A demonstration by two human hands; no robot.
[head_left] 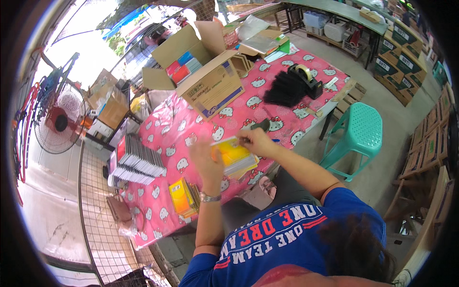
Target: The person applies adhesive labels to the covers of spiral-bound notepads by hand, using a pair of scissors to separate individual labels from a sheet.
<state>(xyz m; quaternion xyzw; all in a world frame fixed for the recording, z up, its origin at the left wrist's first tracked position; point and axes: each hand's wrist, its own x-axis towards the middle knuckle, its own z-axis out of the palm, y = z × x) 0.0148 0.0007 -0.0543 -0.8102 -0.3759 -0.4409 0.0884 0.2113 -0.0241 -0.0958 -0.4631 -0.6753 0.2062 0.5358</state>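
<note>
A small stack of yellow-covered notebooks (233,152) lies at the near edge of the pink table, its white page edges toward me. My right hand (258,142) has its fingers bent and pinched at the far right corner of the top notebook. At the stack's left side is my left hand (206,160), raised and smeared by motion, so its fingers do not show clearly. Farther left, a second pile of yellow notebooks (181,197) rests on the table. A long row of dark-covered notebooks (136,160) stands beyond that pile.
An open cardboard box (215,91) with colourful packs stands at the back. Black mesh material (286,88) lies beside a tape dispenser (313,87). A green plastic stool (358,126) is to the right, a fan (60,119) at the left, and stacked cartons (400,62) farther off.
</note>
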